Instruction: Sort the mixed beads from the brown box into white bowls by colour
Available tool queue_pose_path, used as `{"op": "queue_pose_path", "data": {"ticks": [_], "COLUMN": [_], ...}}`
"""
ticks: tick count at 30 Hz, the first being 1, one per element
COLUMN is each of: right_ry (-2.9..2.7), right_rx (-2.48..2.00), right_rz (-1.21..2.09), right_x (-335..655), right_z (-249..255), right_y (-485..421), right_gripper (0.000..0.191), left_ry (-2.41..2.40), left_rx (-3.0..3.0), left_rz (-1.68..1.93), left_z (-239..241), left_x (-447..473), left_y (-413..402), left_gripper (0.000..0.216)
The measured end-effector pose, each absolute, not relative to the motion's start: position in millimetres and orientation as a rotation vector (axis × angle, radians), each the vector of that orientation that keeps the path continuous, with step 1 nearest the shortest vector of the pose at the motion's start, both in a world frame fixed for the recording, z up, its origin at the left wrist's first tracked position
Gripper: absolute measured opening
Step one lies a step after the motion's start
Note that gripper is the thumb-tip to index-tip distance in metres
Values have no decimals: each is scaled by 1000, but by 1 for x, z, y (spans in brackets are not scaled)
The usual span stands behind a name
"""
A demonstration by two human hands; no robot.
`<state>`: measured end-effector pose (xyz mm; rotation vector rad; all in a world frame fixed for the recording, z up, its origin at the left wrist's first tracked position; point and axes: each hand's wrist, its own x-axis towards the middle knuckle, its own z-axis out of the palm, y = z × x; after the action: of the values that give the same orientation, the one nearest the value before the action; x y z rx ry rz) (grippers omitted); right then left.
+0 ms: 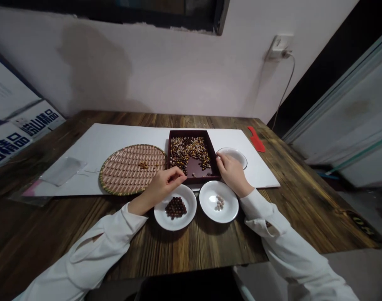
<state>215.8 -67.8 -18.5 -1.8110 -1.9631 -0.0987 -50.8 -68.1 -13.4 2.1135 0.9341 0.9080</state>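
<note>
A dark maroon box (194, 180) holds many mixed beads (191, 146) in brown, yellow, white and black. My left hand (162, 184) is over the box's near left corner, thumb and fingertips pinched together; whatever may be between them is too small to see. At the box's right side, my right hand (233, 172) has its fingers drawn together in front of a white bowl (241, 155), partly covering it. Below my left hand, a white dish (175, 225) contains dark red-brown beads (175, 207). Beside it, another white dish (206, 213) contains several pale beads (219, 203).
A round woven tray (125, 171) with a few yellow-brown beads (143, 165) lies left of the box. Under these is a white board (263, 177) on the wooden table (178, 259). A red comb-like object (256, 140) lies right, a clear plastic bag (64, 170) left.
</note>
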Motion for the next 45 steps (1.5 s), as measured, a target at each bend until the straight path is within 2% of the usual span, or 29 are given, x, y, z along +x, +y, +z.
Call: {"op": "queue_pose_path", "data": {"ticks": [11,27,35,45], "right_ry": [-2011,-1978,-1976,-1980], "right_rx": [-1724,-1746,-1746,-1767], "right_rz": [-64,-48,-53,-32], "right_x": [221,218,218,218], "right_z": [-17,-16,-17,-15], "right_y": [-71,-75,-74,-75], "right_gripper": [47,47,47,46], "left_ry": [850,683,655,583], "left_rx": [2488,2738,2731,2717], "left_rz": [842,671,548,575], "left_z": [-8,-4,-2,-1], "left_x": [-53,-54,-52,-52], "left_y": [-71,-71,-75,-76], "left_gripper": [24,26,29,27]}}
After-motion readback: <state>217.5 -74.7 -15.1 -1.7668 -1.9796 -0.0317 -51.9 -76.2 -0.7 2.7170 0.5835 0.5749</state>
